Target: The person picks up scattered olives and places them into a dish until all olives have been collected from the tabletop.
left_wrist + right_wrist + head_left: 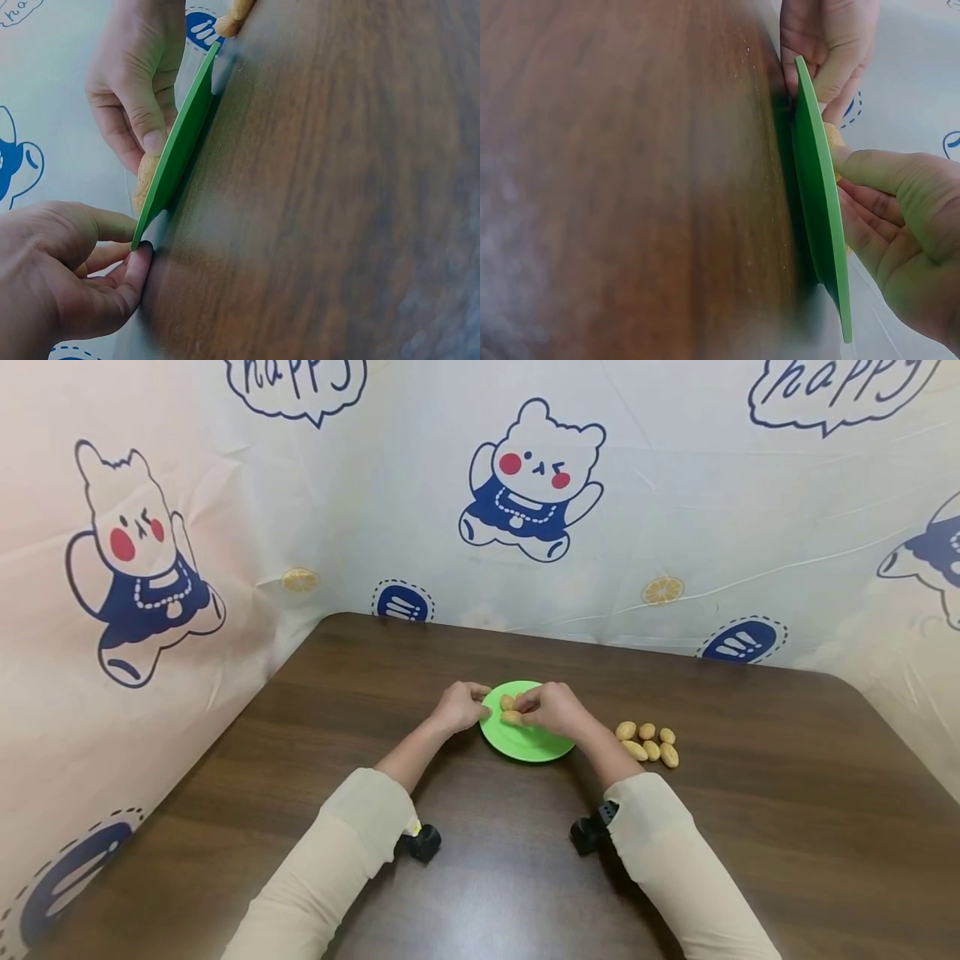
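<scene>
A round, bright green plate (528,748) rests on the table in the head view. My left hand (459,707) pinches the plate's left rim between thumb and fingers; the left wrist view shows the plate edge-on at those fingertips. Over the plate, my right hand (557,710) pinches an unshelled peanut (512,717) low against its surface. Another peanut (507,702) lies on the plate just behind, and others there are partly covered by the right fingers. In the right wrist view, the right thumb presses on the peanut (832,139).
Several unshelled peanuts (651,752) lie in two rough rows on the brown wooden table (480,893), right of the plate beside the right forearm. A printed cloth (420,485) with cartoon bears hangs behind and at the sides of the table.
</scene>
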`<action>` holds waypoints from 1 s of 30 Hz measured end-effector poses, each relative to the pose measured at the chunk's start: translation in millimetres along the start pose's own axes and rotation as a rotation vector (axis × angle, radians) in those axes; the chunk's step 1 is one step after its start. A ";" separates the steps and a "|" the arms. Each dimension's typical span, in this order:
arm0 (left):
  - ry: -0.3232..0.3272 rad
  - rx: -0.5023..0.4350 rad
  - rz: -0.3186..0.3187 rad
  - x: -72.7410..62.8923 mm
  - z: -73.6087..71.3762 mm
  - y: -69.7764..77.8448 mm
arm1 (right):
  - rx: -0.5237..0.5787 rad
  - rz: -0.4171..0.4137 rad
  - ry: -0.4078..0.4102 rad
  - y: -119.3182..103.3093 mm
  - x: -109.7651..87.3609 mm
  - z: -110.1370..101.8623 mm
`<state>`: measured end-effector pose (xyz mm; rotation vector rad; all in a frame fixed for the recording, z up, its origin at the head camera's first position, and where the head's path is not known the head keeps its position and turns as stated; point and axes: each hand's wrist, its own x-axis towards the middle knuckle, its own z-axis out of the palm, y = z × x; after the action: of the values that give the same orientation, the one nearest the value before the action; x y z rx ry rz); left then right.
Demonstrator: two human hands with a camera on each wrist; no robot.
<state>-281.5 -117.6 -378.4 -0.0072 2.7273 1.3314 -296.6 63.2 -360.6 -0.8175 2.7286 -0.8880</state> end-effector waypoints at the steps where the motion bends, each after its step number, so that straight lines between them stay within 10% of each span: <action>1: 0.001 0.004 0.003 0.1 -0.1 -0.2 | 0.001 0.001 0.001 -0.1 0.1 0.3; 30: -0.009 0.005 0.000 -1.6 -0.6 0.1 | 0.001 -0.016 0.016 5.6 -16.1 -11.3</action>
<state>-280.0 -118.1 -377.8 -0.0003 2.7233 1.3209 -289.1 81.4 -355.0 -0.8375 2.7384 -0.9026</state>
